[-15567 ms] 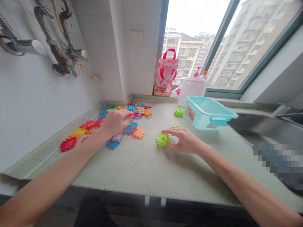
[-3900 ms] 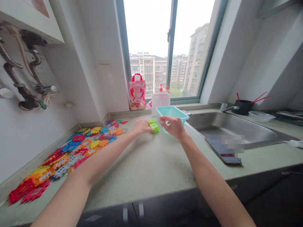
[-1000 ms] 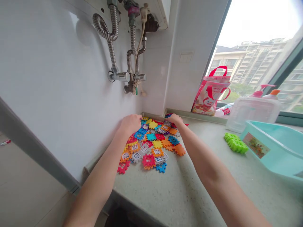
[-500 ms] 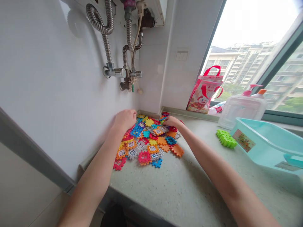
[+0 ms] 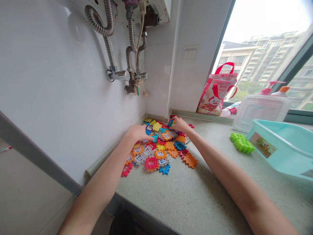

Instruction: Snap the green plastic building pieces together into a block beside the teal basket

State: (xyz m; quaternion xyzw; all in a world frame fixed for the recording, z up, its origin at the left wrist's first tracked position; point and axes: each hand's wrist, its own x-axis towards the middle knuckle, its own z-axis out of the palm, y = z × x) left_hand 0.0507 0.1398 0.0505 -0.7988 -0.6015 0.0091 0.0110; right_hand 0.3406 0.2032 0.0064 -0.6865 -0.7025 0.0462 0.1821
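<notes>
Toothed plastic tiles (image 5: 170, 145) in red, orange, yellow, blue and grey lie in a loose, overlapping heap at the centre of the frame, on the speckled surface (image 5: 158, 195). Some have window-like grids.

The left hand (image 5: 139, 133) is at the heap's left side, its thumb stretched out beside a teal tile (image 5: 155, 138); its other fingers are partly hidden, so I cannot tell whether it grips anything. The right hand (image 5: 180, 124) is at the heap's far edge, fingers bent and fairly narrow, the tips at a blue tile (image 5: 171, 123); I cannot tell if that is gripped or only touched.

Right of centre, green tiles (image 5: 241, 143) lie together beside a mint tub (image 5: 285, 151) at the right edge. Behind the tub stands a clear box (image 5: 259, 112). A pink bag (image 5: 216, 98) stands by the window (image 5: 246, 29), upper right. Metal pipes (image 5: 109, 54) run down the wall, upper left.
</notes>
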